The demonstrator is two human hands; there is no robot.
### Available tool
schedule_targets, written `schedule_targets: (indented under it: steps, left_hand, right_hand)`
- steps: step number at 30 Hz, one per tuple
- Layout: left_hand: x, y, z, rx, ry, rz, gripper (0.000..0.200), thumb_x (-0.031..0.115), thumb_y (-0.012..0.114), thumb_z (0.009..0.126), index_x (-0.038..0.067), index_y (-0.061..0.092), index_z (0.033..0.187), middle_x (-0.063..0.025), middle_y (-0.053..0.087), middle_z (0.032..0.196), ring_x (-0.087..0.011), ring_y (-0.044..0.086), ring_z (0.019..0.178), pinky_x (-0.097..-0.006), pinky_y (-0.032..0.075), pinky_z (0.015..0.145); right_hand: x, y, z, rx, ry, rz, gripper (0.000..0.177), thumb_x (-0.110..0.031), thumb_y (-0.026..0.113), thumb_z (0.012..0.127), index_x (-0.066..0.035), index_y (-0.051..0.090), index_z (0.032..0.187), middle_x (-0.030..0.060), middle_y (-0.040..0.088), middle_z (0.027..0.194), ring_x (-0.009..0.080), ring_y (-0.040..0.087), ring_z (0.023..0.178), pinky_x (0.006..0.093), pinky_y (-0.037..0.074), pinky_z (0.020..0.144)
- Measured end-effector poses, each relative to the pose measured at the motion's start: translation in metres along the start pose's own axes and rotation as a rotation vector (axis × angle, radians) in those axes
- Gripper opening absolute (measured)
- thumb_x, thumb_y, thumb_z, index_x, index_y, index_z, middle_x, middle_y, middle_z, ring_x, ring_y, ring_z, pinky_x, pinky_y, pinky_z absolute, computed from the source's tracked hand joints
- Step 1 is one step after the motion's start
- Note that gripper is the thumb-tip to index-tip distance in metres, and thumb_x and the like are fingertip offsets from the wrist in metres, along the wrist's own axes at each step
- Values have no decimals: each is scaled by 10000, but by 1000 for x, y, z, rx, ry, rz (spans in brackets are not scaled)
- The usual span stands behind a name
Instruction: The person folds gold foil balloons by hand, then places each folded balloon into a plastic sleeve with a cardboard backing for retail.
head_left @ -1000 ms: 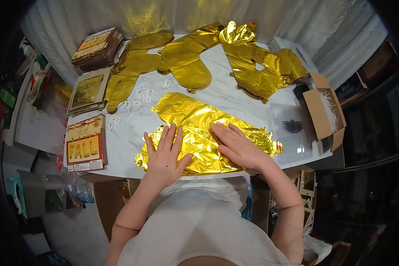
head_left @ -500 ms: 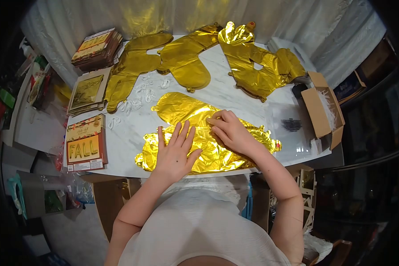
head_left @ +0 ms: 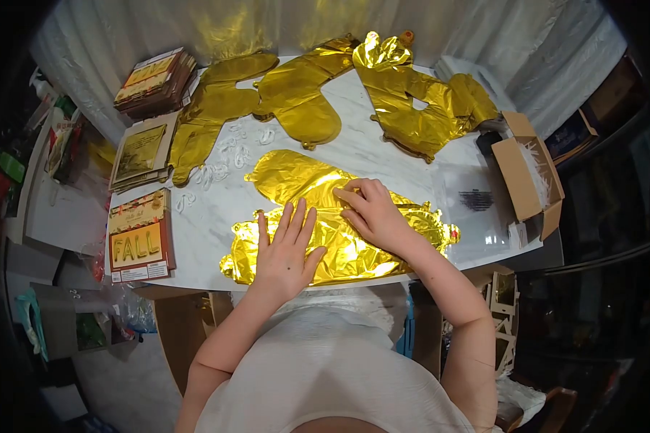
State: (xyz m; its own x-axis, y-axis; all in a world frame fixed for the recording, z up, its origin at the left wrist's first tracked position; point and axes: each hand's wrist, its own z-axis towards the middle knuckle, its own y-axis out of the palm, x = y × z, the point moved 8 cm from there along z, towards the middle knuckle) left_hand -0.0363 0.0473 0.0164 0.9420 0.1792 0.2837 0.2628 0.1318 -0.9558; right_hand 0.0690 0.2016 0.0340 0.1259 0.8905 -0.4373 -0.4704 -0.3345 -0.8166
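Gold foil balloons (head_left: 296, 177), flat and partly folded over each other, lie at the front of the marble-patterned table. My left hand (head_left: 287, 252) rests flat on the foil with its fingers spread. To the right, my right hand (head_left: 372, 209) has its fingers curled together at the foil, near the middle of the pile; what lies between its fingertips is too small to make out. The foil under both palms is hidden.
More gold foil shapes (head_left: 296, 97) lie along the back. At the left are stacked packets (head_left: 152, 79) and a FALL packet (head_left: 139, 234). White strings (head_left: 235, 155) lie mid-left. An open cardboard box (head_left: 516, 169) and clear plastic bags (head_left: 473, 216) are at the right.
My hands hold nearly the same places on the foil. The view has shifted very slightly.
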Motion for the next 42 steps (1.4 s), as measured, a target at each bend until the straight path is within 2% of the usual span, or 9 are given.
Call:
schedule_targets:
  steps: [7,10,13,20,27,30,32,35,42]
  left_hand:
    - [-2,4,1,-18,-7,-61,737,469,515,1083,64,351,1677,-166,247,1777,-346,206,1649,-644,76,1306]
    - [0,3,0,26,16,-52,743,456,534,1071,61,355,1675,-178,267,1768,-359,228,1642,-644,96,1303]
    - [2,-3,0,93,35,-31,739,402,607,1030,47,409,1647,-195,340,1736,-377,308,1613,-648,145,1291]
    - [7,-8,-2,181,80,16,701,386,660,1006,36,498,1591,-194,428,1688,-375,376,1578,-631,180,1288]
    - [7,-9,-3,196,106,7,716,393,669,1005,26,490,1593,-205,428,1684,-388,390,1565,-632,185,1287]
    - [6,-9,-3,165,94,-9,718,402,620,1043,42,435,1636,-196,382,1718,-399,361,1583,-624,173,1290]
    - [5,-8,-4,148,83,3,729,418,596,1052,48,408,1651,-191,359,1730,-399,346,1590,-623,168,1291]
    - [3,-4,-3,95,69,8,739,442,562,1063,69,372,1672,-178,306,1756,-382,304,1611,-613,158,1297]
    - [2,-11,-2,103,28,-95,707,369,560,1073,55,358,1673,-205,298,1751,-396,249,1632,-617,118,1308]
  right_hand:
    - [-11,-10,-2,-130,35,-26,482,-236,685,1017,-42,606,1451,186,599,1389,394,552,1293,489,458,1101]
    - [-55,0,-21,-214,-123,-144,699,-368,644,1037,35,454,1576,211,460,1646,372,422,1535,508,370,1231]
    - [-91,16,-42,-247,-148,-163,756,-418,651,1026,29,428,1595,230,411,1675,365,395,1557,519,335,1259]
    - [-80,10,-91,-263,142,-91,885,-466,678,993,-1,333,1662,195,332,1735,345,311,1614,519,217,1310]
    - [-28,-44,-152,-204,615,-436,950,-483,661,1016,73,242,1663,291,233,1744,429,209,1636,537,160,1322]
    - [-42,-68,-110,-163,570,-510,959,-505,666,1009,107,275,1636,311,238,1734,441,222,1629,550,174,1315]
    - [-41,-59,-82,-124,496,-434,940,-546,665,998,47,328,1645,273,257,1742,436,240,1624,556,187,1311]
    - [-50,-20,-58,-276,129,-281,869,-607,643,988,-146,380,1676,169,292,1758,408,273,1618,567,191,1309]
    - [-39,-7,-64,-284,133,-270,832,-603,633,1001,-182,392,1677,157,306,1755,394,281,1618,600,184,1299]
